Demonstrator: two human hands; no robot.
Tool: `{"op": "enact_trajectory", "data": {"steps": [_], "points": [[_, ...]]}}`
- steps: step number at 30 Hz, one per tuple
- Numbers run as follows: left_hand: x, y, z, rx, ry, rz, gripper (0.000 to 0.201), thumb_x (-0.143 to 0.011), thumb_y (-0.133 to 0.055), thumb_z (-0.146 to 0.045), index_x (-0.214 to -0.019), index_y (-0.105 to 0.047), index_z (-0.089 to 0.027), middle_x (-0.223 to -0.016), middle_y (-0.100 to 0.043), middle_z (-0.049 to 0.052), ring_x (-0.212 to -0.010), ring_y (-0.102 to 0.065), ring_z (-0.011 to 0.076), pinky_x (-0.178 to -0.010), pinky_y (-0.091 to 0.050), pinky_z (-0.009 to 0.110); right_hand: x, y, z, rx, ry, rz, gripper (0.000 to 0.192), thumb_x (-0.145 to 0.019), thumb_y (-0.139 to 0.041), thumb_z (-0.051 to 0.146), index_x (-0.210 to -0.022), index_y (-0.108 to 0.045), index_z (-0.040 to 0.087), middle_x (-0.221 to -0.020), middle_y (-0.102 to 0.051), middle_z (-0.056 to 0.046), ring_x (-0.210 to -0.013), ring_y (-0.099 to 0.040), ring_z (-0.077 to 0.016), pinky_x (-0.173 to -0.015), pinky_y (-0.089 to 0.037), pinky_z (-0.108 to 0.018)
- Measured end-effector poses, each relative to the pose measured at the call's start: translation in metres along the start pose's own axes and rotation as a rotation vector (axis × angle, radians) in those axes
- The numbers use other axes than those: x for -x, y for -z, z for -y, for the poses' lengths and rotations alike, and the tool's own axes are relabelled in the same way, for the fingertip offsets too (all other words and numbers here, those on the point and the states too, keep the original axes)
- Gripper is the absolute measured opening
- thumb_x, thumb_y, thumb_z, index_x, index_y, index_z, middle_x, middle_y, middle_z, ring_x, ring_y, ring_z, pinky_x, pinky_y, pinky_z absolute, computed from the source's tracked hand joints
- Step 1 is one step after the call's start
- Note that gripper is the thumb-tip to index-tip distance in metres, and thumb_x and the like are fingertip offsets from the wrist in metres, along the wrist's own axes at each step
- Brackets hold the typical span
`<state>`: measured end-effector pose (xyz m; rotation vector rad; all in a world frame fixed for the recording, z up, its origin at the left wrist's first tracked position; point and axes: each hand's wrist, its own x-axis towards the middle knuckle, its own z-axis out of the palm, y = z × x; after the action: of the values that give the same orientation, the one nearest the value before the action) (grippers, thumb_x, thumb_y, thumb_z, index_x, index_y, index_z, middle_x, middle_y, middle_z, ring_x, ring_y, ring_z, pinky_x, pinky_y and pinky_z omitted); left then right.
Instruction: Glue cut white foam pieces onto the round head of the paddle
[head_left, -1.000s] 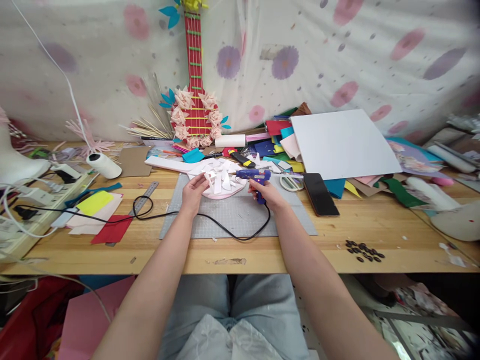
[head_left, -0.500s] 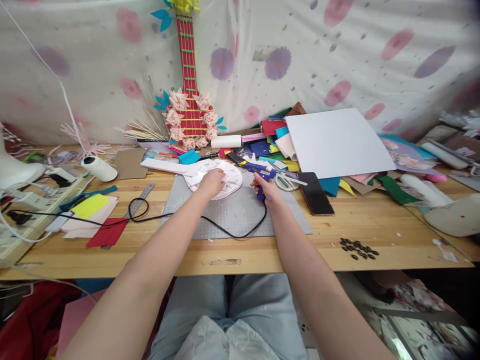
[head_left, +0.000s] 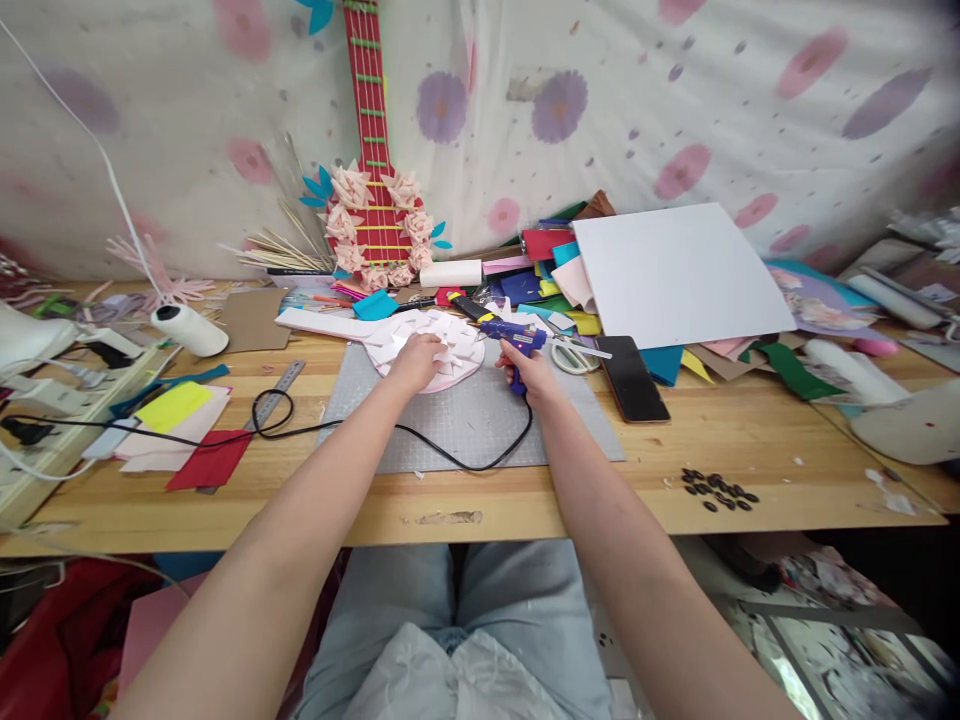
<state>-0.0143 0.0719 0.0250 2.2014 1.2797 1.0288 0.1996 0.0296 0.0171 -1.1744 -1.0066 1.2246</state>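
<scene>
My right hand (head_left: 525, 368) is closed around the handle of a blue hot glue gun (head_left: 521, 336), its nozzle pointing left toward a white guitar-shaped cutout (head_left: 469, 370). The cutout lies on a grey cutting mat (head_left: 480, 430). Folded white paper pieces (head_left: 442, 328) cover its round body, and its neck (head_left: 315, 322) reaches left. Over the body rests my left hand (head_left: 417, 363), fingers bent together among the paper pieces; what they pinch, if anything, is hidden. The glue gun's black cord (head_left: 465, 466) loops across the mat to the left.
Scissors (head_left: 576, 356) and a phone (head_left: 634, 380) lie right of the glue gun. A red paper guitar with pink flowers (head_left: 379, 225) stands at the back. Coloured felt, a white board (head_left: 679, 275), a thread spool (head_left: 191, 330), a power strip (head_left: 67, 455) and black buttons (head_left: 718, 490) surround the mat.
The camera view has tilted slightly downward. My left hand has shifted a little left over the cutout's body. My right hand still holds the glue gun, its nozzle nearer the cutout's edge.
</scene>
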Motion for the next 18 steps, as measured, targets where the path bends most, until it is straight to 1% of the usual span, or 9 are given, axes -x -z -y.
{"op": "enact_trajectory", "data": {"steps": [3,5,6,7,8,10,13,15,18], "points": [[0.000,0.011,-0.001,0.036,0.032,-0.115,0.027,-0.062,-0.067,-0.011,-0.087,-0.072,-0.021,-0.099,-0.062,0.009,-0.102,-0.053,0.0273,-0.099,-0.038,0.042,-0.001,0.000,0.000,-0.004,0.000,-0.017,0.046,-0.057,-0.073,0.061,-0.065,-0.052,0.020,-0.062,-0.061,-0.002,-0.043,-0.042,-0.0069,-0.038,-0.036,-0.022],[0.000,0.019,-0.002,0.060,0.070,-0.203,0.026,-0.068,-0.064,-0.012,-0.091,-0.071,-0.020,-0.097,-0.060,0.008,-0.092,-0.056,0.0229,-0.094,-0.041,0.038,-0.002,0.000,0.000,-0.030,-0.014,-0.031,0.046,-0.057,-0.073,0.060,-0.066,-0.053,0.020,-0.065,-0.062,-0.002,-0.043,-0.041,-0.0065,-0.037,-0.035,-0.022],[0.000,0.023,-0.003,0.060,0.091,-0.223,0.025,-0.070,-0.062,-0.013,-0.092,-0.071,-0.019,-0.094,-0.059,0.007,-0.085,-0.056,0.0206,-0.090,-0.043,0.036,-0.003,0.000,0.000,-0.046,-0.024,-0.039,0.045,-0.057,-0.074,0.059,-0.067,-0.053,0.020,-0.066,-0.063,-0.002,-0.043,-0.041,-0.0061,-0.037,-0.035,-0.022],[0.000,0.025,-0.004,0.046,0.110,-0.218,0.024,-0.071,-0.062,-0.013,-0.092,-0.071,-0.019,-0.091,-0.058,0.006,-0.080,-0.056,0.0190,-0.088,-0.044,0.034,-0.003,0.000,0.000,-0.060,-0.032,-0.048,0.045,-0.058,-0.074,0.058,-0.068,-0.054,0.020,-0.068,-0.064,-0.003,-0.043,-0.040,-0.0057,-0.037,-0.035,-0.021],[0.001,0.025,-0.006,0.019,0.121,-0.190,0.022,-0.071,-0.061,-0.014,-0.091,-0.071,-0.018,-0.088,-0.057,0.006,-0.077,-0.056,0.0181,-0.086,-0.044,0.033,-0.004,0.000,0.000,-0.071,-0.037,-0.055,0.045,-0.058,-0.074,0.058,-0.070,-0.054,0.020,-0.070,-0.065,-0.003,-0.043,-0.040,-0.0055,-0.037,-0.036,-0.021],[0.005,0.022,-0.010,-0.050,0.105,-0.087,0.022,-0.072,-0.060,-0.013,-0.090,-0.071,-0.018,-0.084,-0.057,0.005,-0.076,-0.056,0.0181,-0.083,-0.045,0.032,-0.004,0.000,-0.001,-0.080,-0.040,-0.066,0.044,-0.058,-0.074,0.057,-0.072,-0.054,0.020,-0.073,-0.066,-0.003,-0.043,-0.040,-0.0055,-0.037,-0.037,-0.021],[0.011,0.010,-0.016,-0.141,0.062,0.041,0.026,-0.072,-0.057,-0.010,-0.091,-0.072,-0.019,-0.087,-0.058,0.006,-0.079,-0.058,0.0194,-0.081,-0.045,0.031,-0.005,0.001,-0.002,-0.093,-0.033,-0.076,0.043,-0.058,-0.074,0.055,-0.073,-0.054,0.020,-0.074,-0.065,-0.003,-0.044,-0.041,-0.0054,-0.038,-0.038,-0.021],[0.014,0.004,-0.019,-0.189,0.077,0.089,0.027,-0.072,-0.056,-0.008,-0.092,-0.072,-0.019,-0.091,-0.059,0.007,-0.082,-0.059,0.0207,-0.081,-0.045,0.032,-0.005,0.001,-0.002,-0.109,-0.032,-0.090,0.042,-0.058,-0.075,0.053,-0.072,-0.056,0.019,-0.073,-0.065,-0.003,-0.044,-0.040,-0.0050,-0.037,-0.037,-0.020],[0.016,0.000,-0.021,-0.207,0.126,0.118,0.027,-0.072,-0.057,-0.007,-0.092,-0.072,-0.018,-0.094,-0.059,0.009,-0.086,-0.060,0.0238,-0.082,-0.045,0.034,-0.005,0.001,-0.002,-0.132,-0.036,-0.100,0.040,-0.057,-0.077,0.052,-0.070,-0.057,0.019,-0.072,-0.065,-0.003,-0.044,-0.040,-0.0048,-0.037,-0.037,-0.019]]}}
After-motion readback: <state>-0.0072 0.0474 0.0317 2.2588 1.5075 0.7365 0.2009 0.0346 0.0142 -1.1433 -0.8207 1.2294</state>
